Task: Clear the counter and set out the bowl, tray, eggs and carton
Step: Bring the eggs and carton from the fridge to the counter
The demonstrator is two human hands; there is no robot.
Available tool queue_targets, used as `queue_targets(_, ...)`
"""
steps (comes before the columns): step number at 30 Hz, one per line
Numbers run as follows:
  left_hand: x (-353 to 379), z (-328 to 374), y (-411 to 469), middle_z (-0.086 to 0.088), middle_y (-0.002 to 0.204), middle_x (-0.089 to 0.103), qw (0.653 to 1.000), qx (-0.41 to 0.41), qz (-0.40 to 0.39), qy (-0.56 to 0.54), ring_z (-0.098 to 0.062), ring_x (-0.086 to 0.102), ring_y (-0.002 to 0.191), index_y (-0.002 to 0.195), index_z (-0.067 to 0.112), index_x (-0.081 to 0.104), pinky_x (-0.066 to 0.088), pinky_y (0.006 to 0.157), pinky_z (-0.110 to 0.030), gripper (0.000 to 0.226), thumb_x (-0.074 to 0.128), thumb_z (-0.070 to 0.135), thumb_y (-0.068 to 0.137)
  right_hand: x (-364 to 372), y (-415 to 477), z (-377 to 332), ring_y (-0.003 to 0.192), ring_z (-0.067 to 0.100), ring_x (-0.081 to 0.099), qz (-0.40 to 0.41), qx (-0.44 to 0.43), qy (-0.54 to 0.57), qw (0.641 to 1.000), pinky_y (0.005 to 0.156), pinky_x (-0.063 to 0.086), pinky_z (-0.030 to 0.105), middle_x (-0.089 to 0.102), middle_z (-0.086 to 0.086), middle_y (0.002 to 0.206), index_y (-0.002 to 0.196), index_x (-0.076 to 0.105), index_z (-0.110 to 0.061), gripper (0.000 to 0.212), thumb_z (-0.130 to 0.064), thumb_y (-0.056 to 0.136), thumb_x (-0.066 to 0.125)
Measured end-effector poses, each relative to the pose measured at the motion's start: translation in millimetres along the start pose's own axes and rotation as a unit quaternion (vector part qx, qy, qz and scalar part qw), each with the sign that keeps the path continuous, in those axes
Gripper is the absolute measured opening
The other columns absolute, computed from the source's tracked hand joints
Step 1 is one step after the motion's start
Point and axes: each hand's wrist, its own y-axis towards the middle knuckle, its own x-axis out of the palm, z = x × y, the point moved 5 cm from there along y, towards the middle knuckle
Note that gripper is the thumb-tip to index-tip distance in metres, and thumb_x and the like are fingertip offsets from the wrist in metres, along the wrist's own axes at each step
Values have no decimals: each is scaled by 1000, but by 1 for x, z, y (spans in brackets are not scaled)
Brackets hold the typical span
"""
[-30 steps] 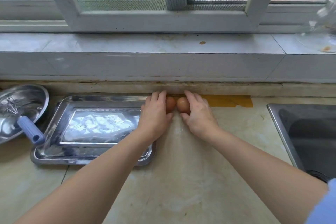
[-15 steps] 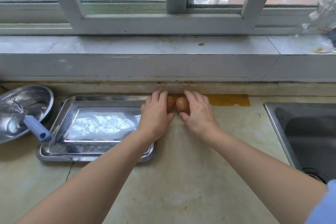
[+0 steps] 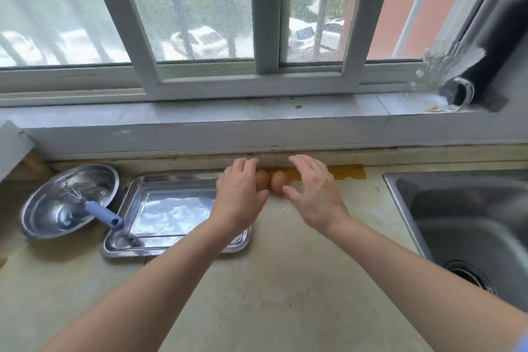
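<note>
Brown shells, thin and brittle: the two eggs sit side by side on the counter (image 3: 285,280), tucked against the foot of the wall below the window sill. The left egg (image 3: 262,179) is half hidden behind my left hand (image 3: 240,197); the right egg (image 3: 278,181) shows more fully. They look to be touching or nearly so.

My left hand lies loosely curved beside its egg, fingers relaxed and together; whether it still touches the shell I cannot tell. My right hand (image 3: 313,194) is spread open and lifted, fingers apart, holding nothing, just beside the other egg.

Eggs are light, smooth and round, so I judge they will roll at a nudge (this counter has no lip out here, and the sink (image 3: 400,194) lies off to the right). If I lift one, I would cradle it around its widest part with fingertips and thumb, gently, never pressing on the ends.

Steel tray (image 3: 120,248) rests just left of the eggs, stiff and shiny, best taken by its rolled rim. Steel bowl (image 3: 31,208) stands further left, a whisk (image 3: 103,216) with a blue handle leaning in it. No carton is in sight.

I can read no brand, label or writing anywhere.
</note>
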Motion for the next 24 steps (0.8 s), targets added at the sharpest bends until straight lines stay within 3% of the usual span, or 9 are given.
queue_targets(12, -86, 57, -97, -2, 129, 48, 992, 75, 64, -73, -24, 46, 116, 125, 15, 50, 37, 99, -37, 39, 57, 24, 88, -89, -82, -67, 130, 20, 40, 84, -34, 35, 995, 108, 29, 28, 49, 4, 137, 132, 47, -12, 48, -19, 87, 60)
queue_targets(17, -134, 85, -158, 1, 129, 48, 976, 150, 106, -121, -21, 48, 118, 129, 16, 49, 39, 102, -37, 45, 61, 19, 86, -138, -144, -104, 130, 17, 41, 143, -28, 54, 988, 107, 28, 22, 50, 3, 137, 132, 48, -13, 48, -22, 87, 60)
queue_targets(21, -159, 122, -225, 6, 117, 52, 944, 249, 127, -175, -16, 53, 111, 121, 17, 56, 38, 94, -21, 39, 65, 16, 83, -189, -227, -125, 124, 14, 46, 239, 1, 54, 970, 98, 25, 9, 54, 1, 132, 127, 53, -13, 41, -20, 87, 59)
queue_targets(24, -160, 161, -280, 12, 109, 51, 911, 330, 99, -225, -8, 54, 100, 115, 17, 60, 36, 87, -9, 36, 67, 12, 80, -224, -307, -130, 116, 6, 47, 326, 42, 48, 943, 94, 24, -1, 59, 0, 124, 121, 59, -12, 38, -19, 84, 56)
